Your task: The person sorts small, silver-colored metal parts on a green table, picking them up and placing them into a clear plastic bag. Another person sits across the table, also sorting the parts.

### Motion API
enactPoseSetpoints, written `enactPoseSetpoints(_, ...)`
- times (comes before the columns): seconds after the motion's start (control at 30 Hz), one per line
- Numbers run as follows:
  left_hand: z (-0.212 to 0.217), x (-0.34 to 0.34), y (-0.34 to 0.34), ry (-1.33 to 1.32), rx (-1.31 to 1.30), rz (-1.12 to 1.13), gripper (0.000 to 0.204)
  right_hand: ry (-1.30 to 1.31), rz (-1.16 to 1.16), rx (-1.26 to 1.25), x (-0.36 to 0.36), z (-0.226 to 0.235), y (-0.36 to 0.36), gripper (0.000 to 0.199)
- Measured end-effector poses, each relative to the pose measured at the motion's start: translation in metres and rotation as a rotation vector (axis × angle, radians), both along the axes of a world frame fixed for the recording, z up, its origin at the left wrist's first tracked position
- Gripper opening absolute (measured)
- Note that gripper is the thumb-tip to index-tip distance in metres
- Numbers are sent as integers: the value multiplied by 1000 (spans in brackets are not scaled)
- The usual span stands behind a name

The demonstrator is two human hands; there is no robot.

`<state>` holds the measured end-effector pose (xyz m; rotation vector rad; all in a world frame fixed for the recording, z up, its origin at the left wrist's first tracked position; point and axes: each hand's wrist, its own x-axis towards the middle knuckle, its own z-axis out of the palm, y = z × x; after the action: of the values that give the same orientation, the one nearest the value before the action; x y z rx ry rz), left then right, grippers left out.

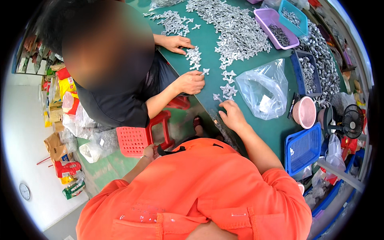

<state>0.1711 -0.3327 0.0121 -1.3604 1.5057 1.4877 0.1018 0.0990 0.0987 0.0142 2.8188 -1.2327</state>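
My right hand (233, 115) rests at the near edge of the green table (264, 136), thumb and fingers apart. Its fingertips are just below a small silver star-shaped metal part (217, 97); whether they touch it I cannot make out. A short cluster of similar parts (229, 91) lies just beyond, leading to a large pile (240, 36). My left hand (149, 153) is low beside a red plastic stool (134, 141). Its fingers are mostly hidden, so its grip does not show.
Across the table corner a co-worker's hands (191, 82) handle matching parts. A clear plastic bag (266, 90) lies right of my hand. Farther right are a pink tub (306, 113), blue baskets (303, 150), a purple bin (267, 18) and a small black fan (353, 121).
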Motion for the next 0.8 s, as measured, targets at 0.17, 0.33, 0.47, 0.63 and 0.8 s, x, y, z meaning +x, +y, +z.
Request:
enactPoseSetpoints(0.17, 8, -17, 13, 14, -32, -13, 14, -49, -100, -26, 14, 9, 11, 23)
enactPoseSetpoints(0.33, 4, -30, 24, 78, -66, -177, 12, 84, -215, 105, 52, 12, 29, 34)
enactPoseSetpoints(0.47, 6, -45, 50, 202, 14, -394, 14, 404, -554, 612, 48, 44, 68, 57)
enactPoseSetpoints(0.63, 32, -77, 110, 261, -25, -611, 18, -227, -757, 497, 11, 53, 137, 61)
enactPoseSetpoints(0.8, 44, -80, 135, 361, -61, -690, 19, -69, -752, 551, -7, 50, 187, 36)
